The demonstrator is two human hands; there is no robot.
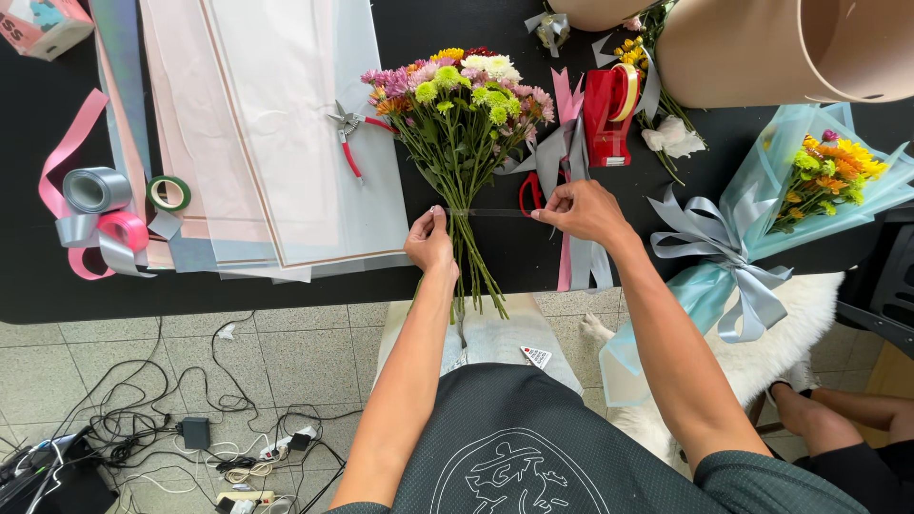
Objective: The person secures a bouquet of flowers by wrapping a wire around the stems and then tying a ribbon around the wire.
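Note:
A bunch of mixed flowers [464, 90], pink, yellow, green and white, lies on the black table [38, 266] with its green stems [473, 266] hanging over the front edge. A strip of clear tape [490, 212] is stretched across the stems. My left hand [430, 243] pinches the strip's left end against the stems. My right hand [583, 211] holds the strip's right end, just right of the stems.
Red-handled pruners [348, 133] lie on pastel wrapping sheets [276, 124]. Ribbon rolls [100, 205] and a green tape roll [168, 193] sit left. A red tape dispenser [609, 114], red scissors [529, 195], a wrapped bouquet [819, 181] and tan cylinders [762, 48] are right. Cables [143, 419] cross the floor.

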